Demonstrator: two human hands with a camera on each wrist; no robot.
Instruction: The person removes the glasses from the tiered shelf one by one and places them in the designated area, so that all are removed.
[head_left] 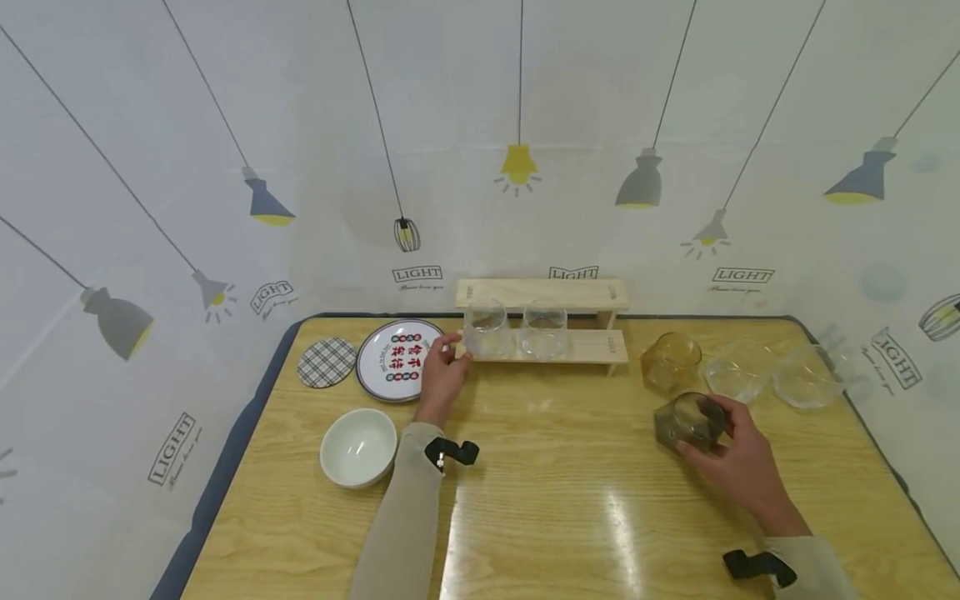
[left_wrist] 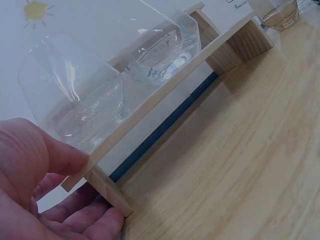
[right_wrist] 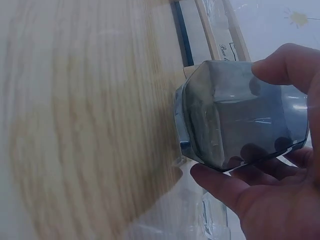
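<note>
My right hand (head_left: 746, 462) holds a smoky grey faceted glass (head_left: 690, 421), thumb on one side and fingers on the other. In the right wrist view the glass (right_wrist: 240, 115) lies sideways across the picture, its base over the wood tabletop. On the left, my other hand (head_left: 444, 379) grips the end of a two-tier wooden stand (head_left: 592, 346). Its thumb (left_wrist: 70, 157) rests on the lower board's edge and its fingers wrap the leg. Two clear glasses stand on that lower board, the left one (head_left: 486, 329) close to my hand, the other (head_left: 543, 329) further right.
An amber glass (head_left: 671, 360) and two clear glasses, one (head_left: 735, 379) nearer and one (head_left: 806, 377) farther right, stand beyond the grey glass. At left are a white bowl (head_left: 358, 447), a printed plate (head_left: 382, 387) and a checked coaster (head_left: 327, 362). A patterned curtain (head_left: 480, 225) hangs behind.
</note>
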